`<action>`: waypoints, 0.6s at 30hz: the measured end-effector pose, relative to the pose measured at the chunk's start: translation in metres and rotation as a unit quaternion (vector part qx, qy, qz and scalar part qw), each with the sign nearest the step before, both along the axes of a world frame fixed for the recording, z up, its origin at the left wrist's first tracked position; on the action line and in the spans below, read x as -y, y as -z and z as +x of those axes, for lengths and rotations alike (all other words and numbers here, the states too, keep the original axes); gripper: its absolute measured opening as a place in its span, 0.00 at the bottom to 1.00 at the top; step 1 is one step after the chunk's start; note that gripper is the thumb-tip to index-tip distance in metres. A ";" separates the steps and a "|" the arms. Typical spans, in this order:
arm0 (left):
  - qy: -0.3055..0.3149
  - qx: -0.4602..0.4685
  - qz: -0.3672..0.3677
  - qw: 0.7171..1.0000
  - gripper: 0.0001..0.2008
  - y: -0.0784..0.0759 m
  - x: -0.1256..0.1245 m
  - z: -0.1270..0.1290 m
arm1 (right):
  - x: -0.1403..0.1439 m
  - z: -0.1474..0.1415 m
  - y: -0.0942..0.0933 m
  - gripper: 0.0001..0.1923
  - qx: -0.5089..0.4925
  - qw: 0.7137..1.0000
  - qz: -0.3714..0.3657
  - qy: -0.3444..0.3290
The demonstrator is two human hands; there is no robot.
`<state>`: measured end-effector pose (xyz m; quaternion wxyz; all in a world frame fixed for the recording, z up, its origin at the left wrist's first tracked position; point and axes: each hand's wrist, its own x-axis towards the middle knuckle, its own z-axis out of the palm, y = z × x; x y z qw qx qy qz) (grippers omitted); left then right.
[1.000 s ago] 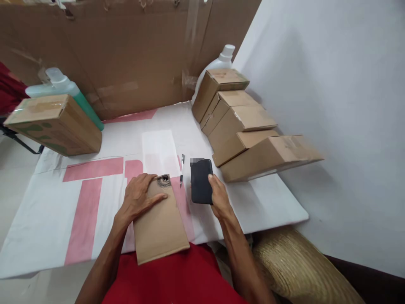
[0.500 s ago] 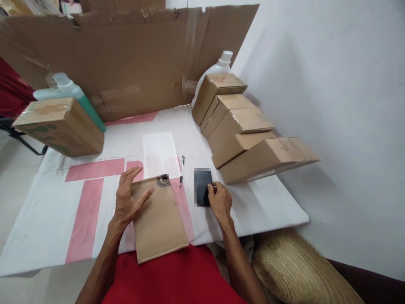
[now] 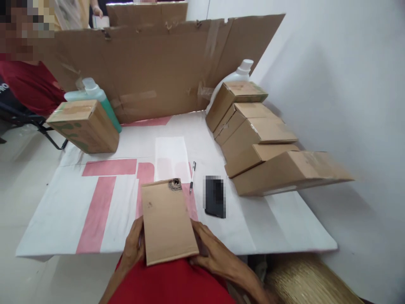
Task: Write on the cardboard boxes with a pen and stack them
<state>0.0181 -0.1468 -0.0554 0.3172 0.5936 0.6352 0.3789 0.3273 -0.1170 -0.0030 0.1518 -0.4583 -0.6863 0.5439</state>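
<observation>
A flat brown cardboard piece (image 3: pixel 167 228), with a dark scribbled, torn-looking spot at its upper right corner, lies at the front edge of the table against my red shirt. My left hand (image 3: pixel 134 245) holds its lower left edge, some fingers hidden behind the board. On the opposite side, my right hand (image 3: pixel 213 251) grips the lower right edge, fingers along it and thumb near the bottom corner. A black phone (image 3: pixel 215 198), partly blurred out, lies right of the board. Between board and phone rests a pen (image 3: pixel 192 178). Beyond the board is a white sheet of paper (image 3: pixel 172 154).
Several cardboard boxes (image 3: pixel 268 164) stand in a row at right, with a white jug (image 3: pixel 230 80) behind. At left, another box (image 3: pixel 87 128) stands before a green-liquid bottle (image 3: pixel 109 107). A cardboard screen (image 3: pixel 158 71) closes the back. Another person's red sleeve (image 3: pixel 31 86) shows beyond.
My right hand has left the phone and come to the board's right edge. My left hand has moved down from the board's top to its lower left edge. The camera view has shifted left.
</observation>
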 end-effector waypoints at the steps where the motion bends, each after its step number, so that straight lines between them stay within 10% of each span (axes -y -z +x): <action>1: 0.014 0.019 -0.022 0.999 0.22 -0.007 0.001 0.003 | 0.000 -0.006 -0.005 0.42 -0.029 0.999 0.002 0.018; 6: 0.073 0.025 -0.069 0.995 0.22 -0.078 -0.019 -0.014 | -0.032 -0.024 -0.047 0.22 -0.058 0.991 0.059 0.105; 10: 0.075 0.001 0.021 0.997 0.27 -0.114 -0.038 -0.027 | -0.062 -0.039 -0.080 0.31 -0.096 0.977 0.119 0.151; 18: -0.033 0.036 0.025 0.998 0.33 -0.046 -0.040 -0.009 | -0.057 -0.074 -0.032 0.34 -0.102 0.979 0.091 0.148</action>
